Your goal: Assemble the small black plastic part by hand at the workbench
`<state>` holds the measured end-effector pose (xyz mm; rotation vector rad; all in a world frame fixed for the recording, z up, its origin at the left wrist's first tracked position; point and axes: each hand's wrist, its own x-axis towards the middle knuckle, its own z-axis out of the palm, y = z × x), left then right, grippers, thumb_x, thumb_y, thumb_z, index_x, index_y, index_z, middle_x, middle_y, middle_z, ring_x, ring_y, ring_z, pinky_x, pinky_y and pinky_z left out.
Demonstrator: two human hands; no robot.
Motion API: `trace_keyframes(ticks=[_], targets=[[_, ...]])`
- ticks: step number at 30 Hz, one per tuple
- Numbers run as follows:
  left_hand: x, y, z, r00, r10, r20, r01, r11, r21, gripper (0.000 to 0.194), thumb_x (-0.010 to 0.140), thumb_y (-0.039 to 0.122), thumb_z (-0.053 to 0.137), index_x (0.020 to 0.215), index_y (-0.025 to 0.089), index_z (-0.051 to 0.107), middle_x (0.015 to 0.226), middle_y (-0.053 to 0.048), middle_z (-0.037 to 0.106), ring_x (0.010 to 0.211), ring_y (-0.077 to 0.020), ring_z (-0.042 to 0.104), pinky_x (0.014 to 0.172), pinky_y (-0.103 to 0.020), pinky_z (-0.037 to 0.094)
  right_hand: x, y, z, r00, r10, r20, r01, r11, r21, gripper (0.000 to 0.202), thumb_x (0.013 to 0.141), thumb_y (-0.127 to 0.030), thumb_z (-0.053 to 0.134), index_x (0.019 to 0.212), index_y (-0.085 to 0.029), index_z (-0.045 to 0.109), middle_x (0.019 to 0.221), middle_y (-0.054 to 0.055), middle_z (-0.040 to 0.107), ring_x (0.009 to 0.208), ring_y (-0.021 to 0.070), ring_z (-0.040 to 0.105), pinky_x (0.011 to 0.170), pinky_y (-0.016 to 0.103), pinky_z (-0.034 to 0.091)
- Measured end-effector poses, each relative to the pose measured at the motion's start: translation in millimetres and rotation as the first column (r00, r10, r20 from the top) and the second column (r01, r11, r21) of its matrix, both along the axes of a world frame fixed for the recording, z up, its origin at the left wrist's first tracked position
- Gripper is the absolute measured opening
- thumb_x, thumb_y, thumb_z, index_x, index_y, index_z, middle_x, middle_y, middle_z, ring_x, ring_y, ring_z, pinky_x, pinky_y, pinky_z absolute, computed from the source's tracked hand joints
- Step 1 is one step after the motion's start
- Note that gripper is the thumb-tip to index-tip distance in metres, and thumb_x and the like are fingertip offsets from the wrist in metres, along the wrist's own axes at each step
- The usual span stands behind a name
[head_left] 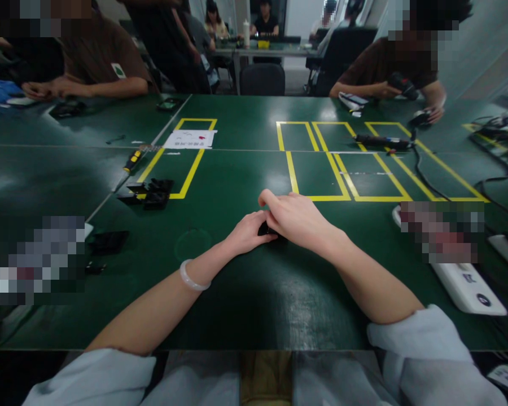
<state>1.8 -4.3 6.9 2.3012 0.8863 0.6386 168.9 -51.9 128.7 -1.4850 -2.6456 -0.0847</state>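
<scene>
Both my hands meet over the green table, just in front of the yellow tape lines. Between them is a small black part (264, 228), mostly covered by my fingers, so its kind does not show. My left hand (249, 232) grips it from the left, thumb on the near side and fingers on the far side. Over its top right lies my right hand (298, 217), fingers bent, the index finger raised and curled; its fingertips are hidden behind the hand. A pale bangle (193, 276) circles my left wrist.
Several black parts (154, 193) and a yellow-black screwdriver (132, 160) lie to the left, near a paper sheet (190, 138). A corded black tool (383, 142) rests at the back right. A white device (469, 287) is by my right arm. People sit across the table.
</scene>
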Motion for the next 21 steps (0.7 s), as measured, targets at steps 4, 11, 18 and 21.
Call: trace_keyframes(ticks=[4,11,18,21], targets=[[-0.5,0.3,-3.1,1.0,-0.001,0.022,0.002,1.0,-0.017,0.035,0.085,0.039,0.073,0.112,0.017,0.066,0.119,-0.011,0.07,0.115,-0.0332,0.064,0.102,-0.049,0.05,-0.2,-3.0,1.1,1.0,0.015,-0.025,-0.015,1.0,0.001,0.025,0.099,-0.019,0.04,0.119,-0.015,0.053,0.088,0.007,0.075,0.08,0.0211,0.068,0.069,0.031,0.033],[-0.1,-1.1,-0.2,1.0,0.009,-0.017,-0.009,1.0,-0.019,0.036,0.085,0.039,0.072,0.113,0.017,0.065,0.12,-0.012,0.07,0.114,-0.0345,0.065,0.099,-0.048,0.053,-3.7,0.1,2.8,0.998,-0.014,0.06,0.014,1.0,-0.001,0.025,0.106,-0.029,0.036,0.108,-0.017,0.058,0.087,0.009,0.075,0.08,0.0223,0.07,0.07,0.032,0.033],[-0.6,1.5,-4.0,1.0,-0.005,0.023,0.005,1.0,-0.007,0.036,0.085,0.04,0.073,0.11,0.016,0.065,0.119,-0.012,0.07,0.114,-0.0339,0.065,0.1,-0.048,0.052,-2.1,-3.7,5.2,1.0,-0.001,0.003,0.001,1.0,0.002,0.021,0.102,-0.021,0.039,0.112,-0.017,0.057,0.09,0.007,0.075,0.08,0.0207,0.069,0.066,0.031,0.03],[-1.0,0.4,-4.5,1.0,0.004,0.027,-0.004,1.0,-0.021,0.033,0.085,0.039,0.072,0.108,0.017,0.066,0.117,-0.012,0.071,0.114,-0.0339,0.065,0.099,-0.047,0.052,-2.6,-4.2,6.5,1.0,0.008,-0.004,-0.008,1.0,-0.007,0.022,0.104,-0.028,0.04,0.11,-0.017,0.058,0.092,0.007,0.075,0.082,0.021,0.069,0.067,0.031,0.031]])
